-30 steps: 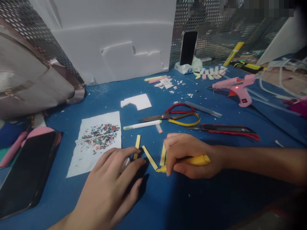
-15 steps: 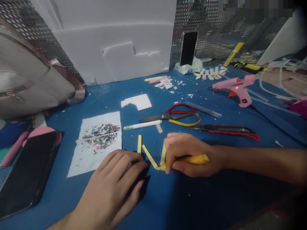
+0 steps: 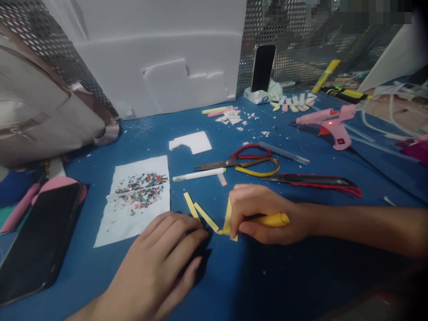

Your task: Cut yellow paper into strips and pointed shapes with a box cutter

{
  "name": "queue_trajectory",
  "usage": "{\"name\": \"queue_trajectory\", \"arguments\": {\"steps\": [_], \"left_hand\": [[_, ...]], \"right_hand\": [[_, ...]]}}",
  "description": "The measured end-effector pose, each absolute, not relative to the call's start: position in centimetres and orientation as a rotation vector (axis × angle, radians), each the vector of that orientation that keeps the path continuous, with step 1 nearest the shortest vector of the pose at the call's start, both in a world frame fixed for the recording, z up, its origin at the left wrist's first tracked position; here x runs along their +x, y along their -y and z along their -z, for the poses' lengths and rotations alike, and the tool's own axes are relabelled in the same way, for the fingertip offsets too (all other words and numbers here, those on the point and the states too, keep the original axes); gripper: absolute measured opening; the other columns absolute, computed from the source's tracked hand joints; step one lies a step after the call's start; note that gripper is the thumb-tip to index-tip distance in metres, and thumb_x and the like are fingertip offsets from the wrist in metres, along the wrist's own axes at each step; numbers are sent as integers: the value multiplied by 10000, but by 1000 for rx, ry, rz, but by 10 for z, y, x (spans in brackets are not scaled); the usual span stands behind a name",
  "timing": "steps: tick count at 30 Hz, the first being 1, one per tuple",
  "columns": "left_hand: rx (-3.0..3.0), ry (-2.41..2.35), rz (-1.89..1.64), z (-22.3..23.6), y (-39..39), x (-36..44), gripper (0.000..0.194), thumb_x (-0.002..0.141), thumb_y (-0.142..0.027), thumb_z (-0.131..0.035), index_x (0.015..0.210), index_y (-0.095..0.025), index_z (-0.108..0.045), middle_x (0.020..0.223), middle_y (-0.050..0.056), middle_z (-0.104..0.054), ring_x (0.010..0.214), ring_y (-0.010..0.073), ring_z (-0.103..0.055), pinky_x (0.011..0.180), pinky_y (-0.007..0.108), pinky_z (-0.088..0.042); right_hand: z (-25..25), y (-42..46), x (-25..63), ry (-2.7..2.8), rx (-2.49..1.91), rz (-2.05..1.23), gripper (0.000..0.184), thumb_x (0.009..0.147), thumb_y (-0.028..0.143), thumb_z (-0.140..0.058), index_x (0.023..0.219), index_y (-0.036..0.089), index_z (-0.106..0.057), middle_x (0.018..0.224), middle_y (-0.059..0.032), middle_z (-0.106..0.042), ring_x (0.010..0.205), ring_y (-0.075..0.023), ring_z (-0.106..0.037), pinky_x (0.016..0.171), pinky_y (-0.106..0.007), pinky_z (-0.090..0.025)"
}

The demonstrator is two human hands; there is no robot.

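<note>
My right hand (image 3: 262,209) grips a yellow marker (image 3: 274,220) in a writing hold, its tip low over the table among narrow yellow strips. One strip (image 3: 190,203) runs under the fingertips of my left hand (image 3: 163,258), which rests palm down with bent fingers and the thumb apart. Beside it a second strip (image 3: 206,216) slants down to the marker tip. A third strip (image 3: 228,211) is partly covered by my right fingers, and a yellow end shows below them. Whatever lies under my left palm is hidden.
Scissors (image 3: 230,163), a white pen (image 3: 199,174) and a red-edged cutter (image 3: 321,180) lie beyond my hands. A pink glue gun (image 3: 334,120) with a lit red light is at right. Left are a paper sheet (image 3: 107,232) with shiny bits and a dark phone (image 3: 40,240).
The strip by my left fingers has tilted, its far end swinging left. The middle strip has shifted slightly left. A yellow end now shows below my right fingers, which keep hold of the marker.
</note>
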State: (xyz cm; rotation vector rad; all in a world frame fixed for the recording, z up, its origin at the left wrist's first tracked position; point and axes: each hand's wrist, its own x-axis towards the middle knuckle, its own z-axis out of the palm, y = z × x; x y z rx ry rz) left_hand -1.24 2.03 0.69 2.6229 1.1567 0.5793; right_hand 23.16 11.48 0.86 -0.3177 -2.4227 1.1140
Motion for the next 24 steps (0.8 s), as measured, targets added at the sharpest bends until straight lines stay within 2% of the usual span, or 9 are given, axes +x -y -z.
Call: {"name": "queue_trajectory", "arguments": {"steps": [7,9,12,16,24], "left_hand": [[2601,-1166,-608,-7,-18,-13,306,919,-161,-445,1212,-199,-525,1153,78,-559,1037,213,-510,902,355,-437],[2514,-1273,-660,-7,-18,-14,363,918,-185,-447,1278,-226,-459,1237,76,-516,1131,222,-487,958,364,-423],[2348,-1528,-719,-5,-21,-16,501,915,-250,-452,1395,-234,-311,1399,91,-397,1295,265,-385,1075,443,-346],[2289,-1658,-649,-1,-25,-16,622,917,-317,-450,1469,-258,-171,1481,79,-331,1362,309,-307,1108,545,-285],[2218,-1644,-605,-1,-26,-15,584,941,-330,-421,1459,-306,-153,1458,41,-379,1355,270,-325,1105,534,-285]], "right_hand": [[-8,-114,231,2429,-318,-1121,243,904,253,-474,791,151,-664,717,-25,-651,678,-120,-524,734,-278,-372],[-8,-114,231,2429,-318,-1116,244,904,251,-473,792,151,-665,716,-26,-651,679,-121,-524,737,-279,-372],[-8,-114,231,2421,-311,-1124,246,904,250,-472,790,150,-666,710,-26,-649,668,-118,-521,737,-277,-373],[-9,-115,231,2414,-314,-1135,247,902,259,-478,788,149,-668,708,-23,-647,667,-116,-521,736,-277,-372],[-8,-115,230,2421,-318,-1137,244,900,251,-477,793,150,-671,710,-26,-649,664,-116,-518,733,-279,-369]]}}
